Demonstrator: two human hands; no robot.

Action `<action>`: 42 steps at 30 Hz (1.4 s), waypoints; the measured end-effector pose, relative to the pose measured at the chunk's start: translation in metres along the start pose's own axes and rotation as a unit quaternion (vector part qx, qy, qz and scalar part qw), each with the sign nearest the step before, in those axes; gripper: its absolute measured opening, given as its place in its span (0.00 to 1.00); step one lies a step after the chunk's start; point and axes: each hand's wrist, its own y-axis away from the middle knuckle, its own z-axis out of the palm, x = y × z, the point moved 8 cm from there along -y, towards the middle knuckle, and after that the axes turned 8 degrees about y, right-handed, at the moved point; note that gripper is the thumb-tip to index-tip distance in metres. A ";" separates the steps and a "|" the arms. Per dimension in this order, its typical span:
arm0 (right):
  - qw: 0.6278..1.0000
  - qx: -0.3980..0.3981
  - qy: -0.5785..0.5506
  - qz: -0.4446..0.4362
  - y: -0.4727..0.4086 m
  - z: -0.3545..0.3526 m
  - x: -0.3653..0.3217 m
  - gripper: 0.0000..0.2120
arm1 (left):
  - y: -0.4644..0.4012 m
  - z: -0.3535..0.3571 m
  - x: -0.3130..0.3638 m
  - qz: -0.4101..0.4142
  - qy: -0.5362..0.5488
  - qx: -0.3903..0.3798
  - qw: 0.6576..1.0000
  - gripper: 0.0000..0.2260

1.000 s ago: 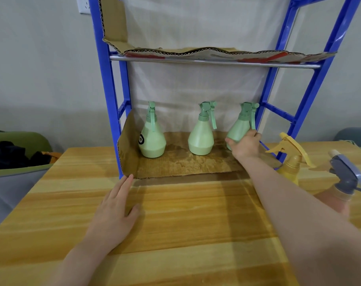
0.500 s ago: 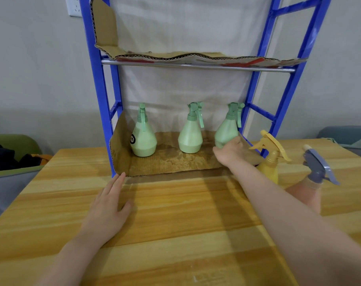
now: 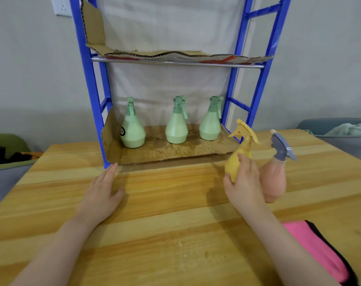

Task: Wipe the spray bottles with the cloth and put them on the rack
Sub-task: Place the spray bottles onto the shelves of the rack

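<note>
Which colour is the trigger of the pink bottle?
Grey-blue trigger on the pink bottle, clearest in the head view.

Soft, even indoor light; faint shadows fall on the wooden table; wide-angle bowing at frame edges, slight overall softness.

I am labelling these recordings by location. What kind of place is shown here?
Probably an indoor room set up for a tidying exercise, not a real shop: a wooden table against a plain grey wall, a small blue rack lined with cardboard, and a wall socket.
</note>
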 end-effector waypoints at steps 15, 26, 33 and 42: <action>0.968 0.015 -0.124 0.217 -0.060 0.022 0.025 0.44 | 0.000 0.001 -0.003 0.009 0.019 0.004 1.000 0.33; 0.979 -0.067 -0.176 0.082 -0.050 0.034 0.010 0.35 | -0.006 0.004 -0.008 0.019 0.022 0.009 1.000 0.33; 0.992 -0.054 -0.062 0.093 -0.029 0.043 0.003 0.52 | 0.000 0.001 -0.005 0.021 0.035 0.025 0.999 0.34; 0.983 -0.072 -0.165 0.045 -0.030 0.025 -0.037 0.42 | -0.008 -0.021 0.008 0.020 0.100 0.101 0.990 0.37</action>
